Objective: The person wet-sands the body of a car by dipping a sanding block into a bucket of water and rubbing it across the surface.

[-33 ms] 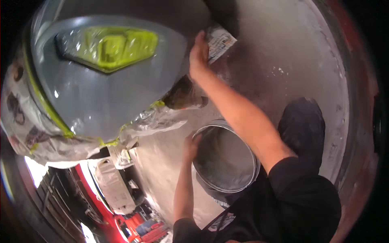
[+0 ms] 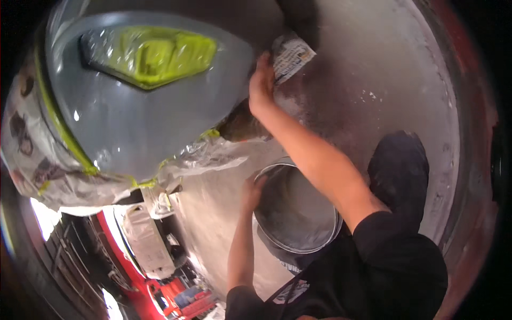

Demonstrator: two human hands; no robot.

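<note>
Left hand [image 2: 252, 193]: at left side of bucket [image 2: 293, 210], lower centre of frame; fingers appear hooked over the rim, grasping it.
Right hand [image 2: 261, 89]: upper centre of frame; fingers extended toward upper edge; grasp cannot be told.
Grey panel [image 2: 154, 120]: upper left, immediately left of right fingers; contact unclear.
Masked opening [image 2: 152, 56]: long axis left to right.
Hand nearer panel: right.
Printed sheet [image 2: 294, 57]: just right of right fingers.
</note>
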